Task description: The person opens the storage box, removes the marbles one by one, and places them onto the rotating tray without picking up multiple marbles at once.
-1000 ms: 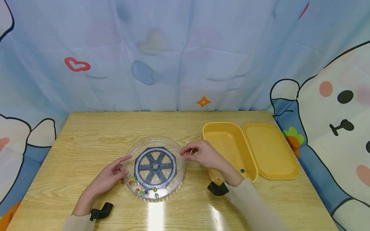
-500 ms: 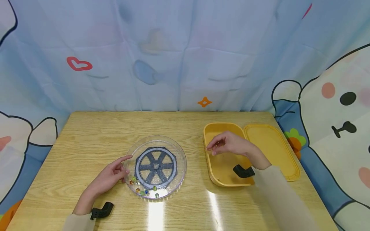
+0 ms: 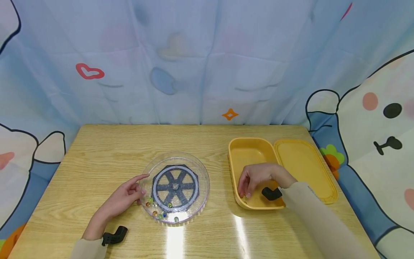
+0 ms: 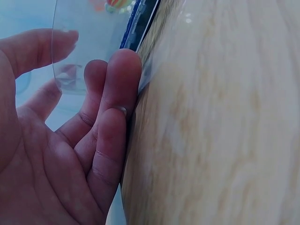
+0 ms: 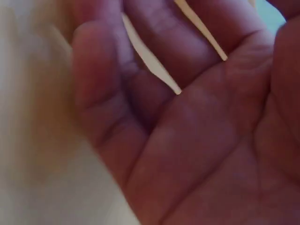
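Observation:
On the table lies a round clear dish (image 3: 203,169) with a dark six-spoked wheel shape (image 3: 175,186) at its middle. Several glass marbles (image 3: 160,216) sit along its near left side. My left hand (image 3: 124,196) holds the dish's left rim; in the left wrist view its fingers (image 4: 117,84) lie on both sides of the clear wall. My right hand (image 3: 257,176) reaches down inside a yellow box (image 3: 231,169), fingers bent, fingertips at a small marble (image 3: 245,199) in the near left corner. Whether they pinch it cannot be told; the right wrist view shows mostly palm.
A flat yellow lid (image 3: 305,165) lies against the box's right side. The wooden table (image 3: 113,147) reaches back to a printed blue curtain (image 3: 207,72). A black wrist mount (image 3: 114,235) sits on my left wrist, another (image 3: 271,194) on my right.
My right hand has left the dish's right rim, crossed rightward and lowered into the yellow box. One yellow-green marble in the dish has rolled slightly inward. My left hand stays at the rim.

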